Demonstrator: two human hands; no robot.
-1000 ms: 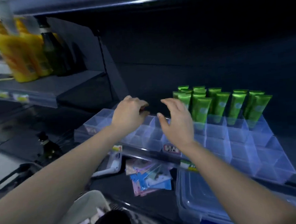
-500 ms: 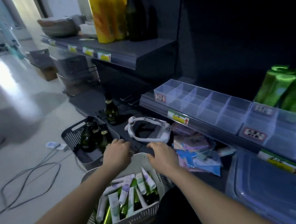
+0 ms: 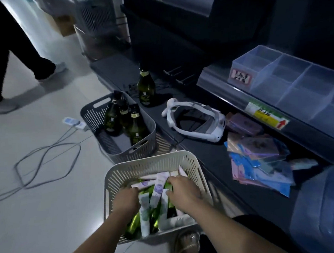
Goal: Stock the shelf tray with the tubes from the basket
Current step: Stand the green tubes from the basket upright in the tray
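Head view. Against the picture of half a second back, our hands are no longer at the rim of the basket (image 3: 145,163) but down inside it, so we judge the next pick is starting. Left hand (image 3: 125,201) and right hand (image 3: 183,192) lie knuckles-up, fingers curled into the tubes (image 3: 144,211). We cannot tell whether either hand holds one. The tubes lie directly beneath and between both hands. The shelf tray (image 3: 296,83) stands well apart, up to the right.

The basket (image 3: 151,164) is off-white and slotted. In it, the white tubes (image 3: 144,211) carry lilac print and the green tubes (image 3: 133,225) are glossy. The grey basket (image 3: 125,154) holds dark green bottles (image 3: 136,126) with gold foil, and the tray (image 3: 288,74) is clear and bluish.
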